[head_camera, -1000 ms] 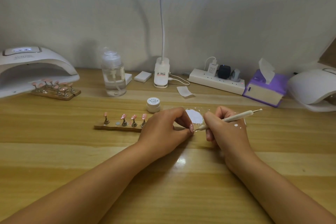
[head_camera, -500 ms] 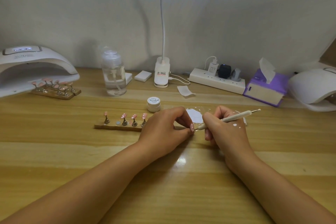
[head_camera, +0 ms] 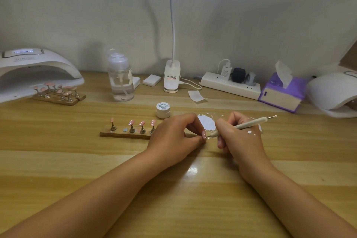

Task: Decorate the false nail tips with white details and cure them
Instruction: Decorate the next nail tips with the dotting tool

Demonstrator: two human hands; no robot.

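Two hands: both are shown closed on their work, low over the middle of the wooden table (head_camera: 173, 189).
Left hand (head_camera: 173, 137): a single pink nail tip (head_camera: 203, 135) is pinched between thumb and forefinger, its face turned toward the tool. Whether a stand is held beneath it cannot be told.
Right hand (head_camera: 239, 139): a dotting tool (head_camera: 249, 123) is gripped like a pen, its lower point laid against the tip's surface. White specks are seen on the back of the hand.
Step in hand: a white dot is judged to be going onto the held tip.
Doing it well: the point is best touched down lightly and lifted straight off, so that the dot is left round. Both hands are best braced on the table, and the tip is not to be let turn in the pinch.
Paint supply: a white smear (head_camera: 206, 122) is spread just behind the hands, near enough for reloading. The gel jar (head_camera: 163, 109) is stood lidded beside it.
Holder strip (head_camera: 123, 135): four pink tips (head_camera: 142, 123) are mounted on it, just left of the left hand, some with white marks visible. One bare seat is shown.
Curing: a lit lamp (head_camera: 36, 71) is set at far left, with further tips (head_camera: 56, 91) at its mouth. Wet dots are best left untouched until they are carried there.
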